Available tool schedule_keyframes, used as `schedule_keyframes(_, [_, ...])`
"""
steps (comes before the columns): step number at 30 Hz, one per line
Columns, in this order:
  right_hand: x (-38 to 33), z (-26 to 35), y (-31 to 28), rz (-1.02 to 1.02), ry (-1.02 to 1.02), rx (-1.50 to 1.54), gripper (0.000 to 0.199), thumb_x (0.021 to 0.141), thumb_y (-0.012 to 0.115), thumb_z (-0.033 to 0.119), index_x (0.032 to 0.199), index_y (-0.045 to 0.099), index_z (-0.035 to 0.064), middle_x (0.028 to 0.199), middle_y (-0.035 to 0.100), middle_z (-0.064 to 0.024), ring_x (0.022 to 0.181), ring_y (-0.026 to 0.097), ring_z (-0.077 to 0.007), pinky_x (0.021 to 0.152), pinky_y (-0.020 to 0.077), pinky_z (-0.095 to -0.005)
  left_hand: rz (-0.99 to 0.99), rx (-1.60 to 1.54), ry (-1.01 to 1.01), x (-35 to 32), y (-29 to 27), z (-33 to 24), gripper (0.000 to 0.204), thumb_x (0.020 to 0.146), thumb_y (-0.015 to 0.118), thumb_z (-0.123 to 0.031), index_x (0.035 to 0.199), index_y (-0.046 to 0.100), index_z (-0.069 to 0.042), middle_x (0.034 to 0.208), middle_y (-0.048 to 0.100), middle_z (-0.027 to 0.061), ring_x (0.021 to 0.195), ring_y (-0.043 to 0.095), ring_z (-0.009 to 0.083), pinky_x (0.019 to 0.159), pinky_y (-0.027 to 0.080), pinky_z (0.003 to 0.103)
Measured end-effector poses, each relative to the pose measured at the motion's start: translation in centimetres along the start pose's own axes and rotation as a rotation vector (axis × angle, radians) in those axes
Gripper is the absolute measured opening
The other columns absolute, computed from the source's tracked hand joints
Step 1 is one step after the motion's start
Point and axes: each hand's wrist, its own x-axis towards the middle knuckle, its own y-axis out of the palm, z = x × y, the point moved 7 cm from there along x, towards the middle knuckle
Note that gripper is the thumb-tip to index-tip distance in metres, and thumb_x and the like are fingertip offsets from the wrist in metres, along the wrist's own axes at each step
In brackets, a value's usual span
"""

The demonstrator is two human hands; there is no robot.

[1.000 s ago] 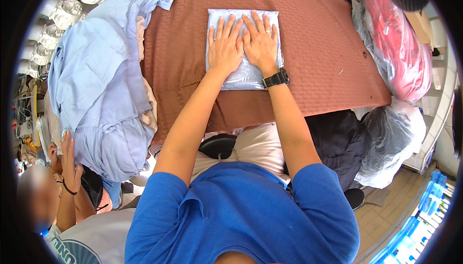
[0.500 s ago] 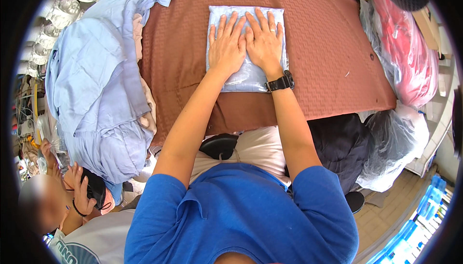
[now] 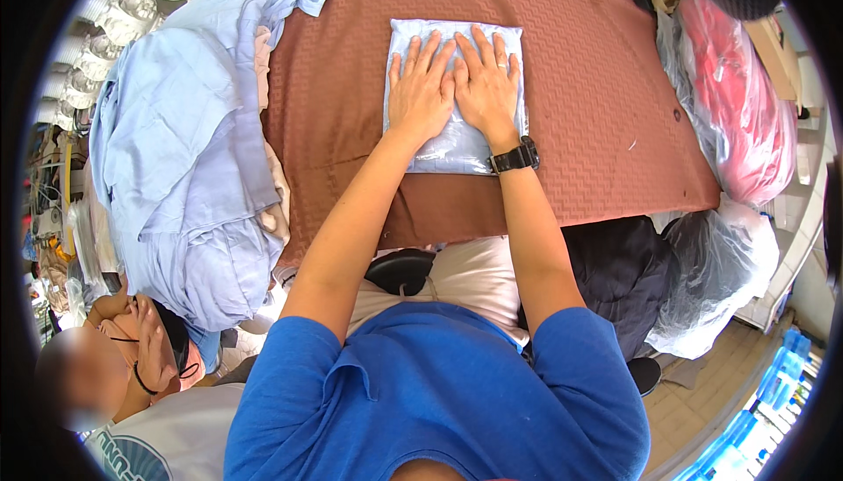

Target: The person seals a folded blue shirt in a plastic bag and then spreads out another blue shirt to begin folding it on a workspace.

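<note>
A folded light blue garment in a clear plastic bag (image 3: pixel 455 149) lies flat on the brown quilted tabletop (image 3: pixel 597 121). My left hand (image 3: pixel 420 94) presses palm down on its left half, fingers spread. Beside it, touching at the thumbs, my right hand (image 3: pixel 486 86) lies flat on the right half, with a ring on one finger and a black watch (image 3: pixel 515 159) on the wrist. Neither hand grips anything.
A heap of light blue shirts (image 3: pixel 176 156) hangs over the table's left edge. Bagged red clothing (image 3: pixel 733 103) and clear bags (image 3: pixel 716 279) sit at the right. A dark garment (image 3: pixel 615 274) lies below the table edge. Another person (image 3: pixel 132 367) sits at lower left.
Both hands have stayed flat on the bagged garment, shifting only slightly. The person at lower left has moved their hands.
</note>
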Motion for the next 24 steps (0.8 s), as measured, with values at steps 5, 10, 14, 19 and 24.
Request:
schedule_keyframes(5, [0.07,0.01,0.14,0.009,0.002,-0.003,0.045,0.098,0.043,0.032,0.139,0.054,0.0183,0.154,0.04,-0.0066,0.145,0.027,-0.035,0.117,0.0164,-0.0564,0.001,-0.012,-0.004,0.03,0.01,0.1,0.047,0.101,0.038,-0.028,0.148,0.042,-0.023,0.158,0.033,0.0043,0.147,0.026,0.0288,0.119,0.016,0.052])
schedule_keyframes(10, [0.1,-0.1,0.13,0.001,-0.001,-0.007,0.045,0.098,0.043,0.031,0.139,0.054,0.0183,0.154,0.039,-0.0066,0.145,0.028,-0.0353,0.117,0.0164,-0.0567,-0.003,-0.017,-0.001,0.15,-0.07,0.05,0.047,0.101,0.038,-0.028,0.147,0.042,-0.023,0.158,0.033,0.0044,0.147,0.026,0.0289,0.119,0.016,0.053])
schedule_keyframes(14, [0.02,-0.12,0.21,0.002,0.002,-0.002,0.045,0.098,0.043,0.032,0.139,0.054,0.0183,0.155,0.039,-0.0066,0.145,0.028,-0.0354,0.117,0.0165,-0.0568,-0.004,-0.015,-0.002,0.08,-0.14,0.02,0.047,0.101,0.038,-0.027,0.147,0.042,-0.023,0.158,0.033,0.0044,0.147,0.026,0.0289,0.119,0.015,0.053])
schedule_keyframes(19, [-0.16,-0.1,0.24,0.019,0.006,0.003,0.045,0.098,0.043,0.032,0.14,0.053,0.0186,0.155,0.038,-0.0064,0.145,0.028,-0.0353,0.117,0.0165,-0.0564,0.008,-0.018,-0.011,-0.09,-0.11,0.1,0.047,0.1,0.039,-0.027,0.147,0.042,-0.023,0.158,0.033,0.0041,0.147,0.026,0.0284,0.119,0.015,0.052])
schedule_keyframes(24, [-0.11,-0.12,0.4,0.044,0.012,-0.024,0.047,0.098,0.043,0.033,0.142,0.05,0.0208,0.156,0.036,-0.0059,0.146,0.026,-0.0349,0.117,0.0152,-0.0572,0.019,-0.035,-0.018,-0.11,0.0,0.35,0.047,0.1,0.039,-0.028,0.147,0.042,-0.023,0.159,0.032,0.0034,0.148,0.025,0.0273,0.119,0.014,0.052])
